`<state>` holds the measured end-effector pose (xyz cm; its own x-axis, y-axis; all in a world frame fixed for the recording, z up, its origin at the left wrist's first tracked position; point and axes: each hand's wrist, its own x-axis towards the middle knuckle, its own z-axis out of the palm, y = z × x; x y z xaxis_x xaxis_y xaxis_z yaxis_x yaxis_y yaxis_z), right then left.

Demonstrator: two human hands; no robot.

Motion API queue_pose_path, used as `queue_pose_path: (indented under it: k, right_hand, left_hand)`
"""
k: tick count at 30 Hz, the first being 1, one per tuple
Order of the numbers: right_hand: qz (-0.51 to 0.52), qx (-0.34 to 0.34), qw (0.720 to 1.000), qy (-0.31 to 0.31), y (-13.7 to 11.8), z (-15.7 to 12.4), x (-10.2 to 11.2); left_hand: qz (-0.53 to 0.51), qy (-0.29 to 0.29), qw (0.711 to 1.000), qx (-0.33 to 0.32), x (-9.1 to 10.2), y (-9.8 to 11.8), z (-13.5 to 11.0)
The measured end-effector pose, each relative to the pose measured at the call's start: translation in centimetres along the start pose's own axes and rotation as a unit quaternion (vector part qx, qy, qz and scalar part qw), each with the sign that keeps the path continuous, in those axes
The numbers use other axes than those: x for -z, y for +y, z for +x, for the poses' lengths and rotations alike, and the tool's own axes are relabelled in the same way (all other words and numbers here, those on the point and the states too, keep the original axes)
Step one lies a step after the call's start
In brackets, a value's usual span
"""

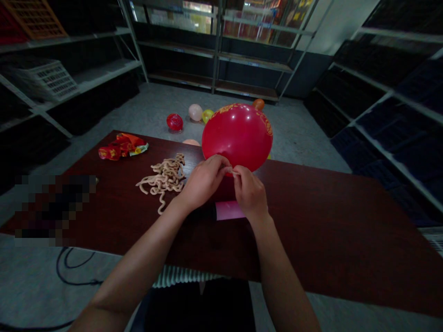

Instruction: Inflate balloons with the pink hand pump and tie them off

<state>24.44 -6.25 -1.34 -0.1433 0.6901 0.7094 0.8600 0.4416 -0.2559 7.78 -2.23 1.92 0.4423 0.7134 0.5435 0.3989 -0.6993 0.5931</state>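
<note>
One head-worn view looks forward and down, close over the table (328, 221), toward far shelves (221, 50).

Inflated red balloon (237, 136) stands upright, neck apparently pinched.

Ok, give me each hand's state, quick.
Left hand: closed, pinching the red balloon at its neck.
Right hand: closed, pinching the same neck.

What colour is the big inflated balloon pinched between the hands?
The big inflated balloon is red with yellow-gold print near its top, seen in the head view.
</note>
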Motion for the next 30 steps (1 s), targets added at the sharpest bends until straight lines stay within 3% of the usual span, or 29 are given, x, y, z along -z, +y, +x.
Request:
queue_pose_path:
  k: [10,14,20,26,30]
  right_hand:
    - [0.016,-0.039,0.999,-0.010,0.0,-0.2,0.2]
    - [0.094,-0.098,0.991,-0.006,-0.9,-0.1,0.3]
    - [0.215,-0.224,0.950,0.028,-2.4,0.4,0.6]
    - [0.203,-0.251,0.946,0.009,-2.3,0.7,0.8]
    - [0.235,-0.268,0.934,0.019,-2.2,0.5,0.4]
  left_hand:
    - [-0.028,-0.053,0.998,0.019,0.3,0.4,0.1]
    - [-0.032,-0.042,0.998,0.029,0.3,0.4,0.0]
    - [0.024,-0.039,0.999,0.027,-0.3,0.0,-0.2]
    - [0.072,-0.045,0.996,0.001,-0.6,0.1,-0.3]
    - [0.022,-0.011,0.999,-0.035,-0.4,0.0,-0.5]
